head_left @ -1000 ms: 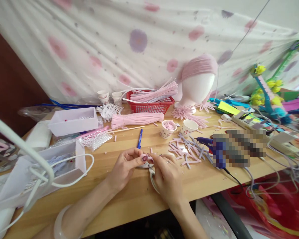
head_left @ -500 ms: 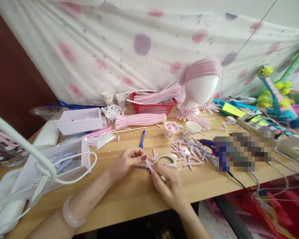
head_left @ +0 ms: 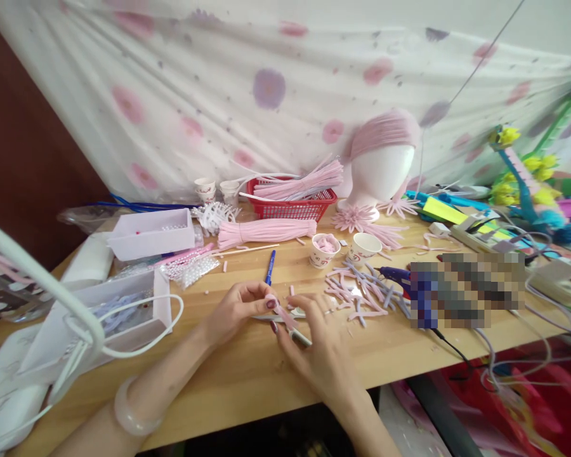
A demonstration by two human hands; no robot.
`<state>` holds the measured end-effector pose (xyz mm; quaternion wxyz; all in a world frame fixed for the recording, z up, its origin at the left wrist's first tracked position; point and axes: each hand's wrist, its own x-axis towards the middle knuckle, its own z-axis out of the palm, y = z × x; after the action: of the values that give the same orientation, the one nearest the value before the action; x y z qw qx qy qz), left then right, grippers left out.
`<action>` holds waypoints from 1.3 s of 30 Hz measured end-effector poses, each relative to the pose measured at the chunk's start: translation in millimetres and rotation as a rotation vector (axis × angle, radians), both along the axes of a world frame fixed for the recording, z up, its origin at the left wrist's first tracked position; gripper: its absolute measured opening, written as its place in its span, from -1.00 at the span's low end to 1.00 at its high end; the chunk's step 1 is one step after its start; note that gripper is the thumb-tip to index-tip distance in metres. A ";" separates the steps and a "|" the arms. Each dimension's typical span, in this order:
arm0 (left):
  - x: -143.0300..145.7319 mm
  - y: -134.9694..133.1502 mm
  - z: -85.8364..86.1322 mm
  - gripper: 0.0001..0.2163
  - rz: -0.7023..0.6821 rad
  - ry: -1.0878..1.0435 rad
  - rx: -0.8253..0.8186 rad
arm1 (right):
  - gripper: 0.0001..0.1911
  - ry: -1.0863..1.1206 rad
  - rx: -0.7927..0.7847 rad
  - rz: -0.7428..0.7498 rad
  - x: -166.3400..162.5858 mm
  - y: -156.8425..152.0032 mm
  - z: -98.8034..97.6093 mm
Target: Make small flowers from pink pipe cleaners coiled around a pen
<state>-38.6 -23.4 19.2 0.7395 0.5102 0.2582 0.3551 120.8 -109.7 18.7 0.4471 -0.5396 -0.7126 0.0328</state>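
Between the thumb and forefinger of my left hand [head_left: 238,312] a short pink pipe cleaner piece [head_left: 284,313] is pinched, its free end pointing toward my right hand [head_left: 321,343]. The thumb and fingers of that right hand are spread on either side of the piece, with a gap between them. Beneath it on the table lie scissors [head_left: 301,339], partly covered by the fingers. A blue pen [head_left: 271,266] lies just beyond my left hand. To the right is a pile of cut pink and grey-purple pipe cleaner pieces [head_left: 356,293].
Two paper cups stand behind the pile, one [head_left: 324,256] with pink pieces in it. Farther back are a pink bundle [head_left: 266,232], a red basket [head_left: 292,209] and a white foam head [head_left: 383,168]. A blue glue gun [head_left: 423,298] lies right, white boxes [head_left: 155,231] left.
My right hand's fingers have parted from the pink piece and spread. My left hand keeps its pinch on it. More of the scissors below is covered differently by the right hand.
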 end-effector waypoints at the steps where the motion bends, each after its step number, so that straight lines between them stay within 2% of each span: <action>1: 1.0 -1.3 0.0 -0.72 -0.004 0.004 -0.001 | -0.88 -0.075 0.019 0.012 -1.2 1.4 -0.2; 2: 2.0 -2.4 0.0 -0.72 -0.005 0.009 0.003 | -0.90 -0.125 0.031 0.020 -2.1 2.7 -0.9; 4: 3.3 -3.8 -0.2 -0.73 -0.001 0.030 0.026 | -0.80 -0.177 0.050 0.027 -2.5 4.8 -3.5; 9: 4.3 -4.0 1.6 -0.70 -0.040 0.111 0.081 | -0.71 -0.199 0.045 0.029 0.8 4.6 -7.8; 15: 4.6 -5.3 1.2 -0.66 -0.055 0.161 0.097 | -0.79 -0.209 -0.025 0.002 -2.1 1.0 -10.6; 22: 5.6 -3.7 -3.0 -0.68 -0.066 0.221 0.179 | -0.77 -0.273 -0.065 -0.056 -3.4 3.0 -18.2; 25: 5.4 -1.8 -3.8 -0.67 -0.075 0.223 0.172 | -0.79 -0.184 -0.146 -0.017 -2.4 3.8 -17.3; 31: 7.0 -2.0 -3.5 -0.65 -0.072 0.186 0.091 | -0.76 0.149 -0.291 0.119 1.5 6.0 -11.4; 39: 3.1 0.4 -4.1 -0.72 -0.108 0.226 0.058 | -0.82 0.102 -0.326 0.142 5.2 2.2 -10.2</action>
<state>-35.5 -23.0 15.1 0.7087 0.5814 0.3017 0.2622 126.0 -107.5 8.5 0.3858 -0.5507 -0.7107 0.2066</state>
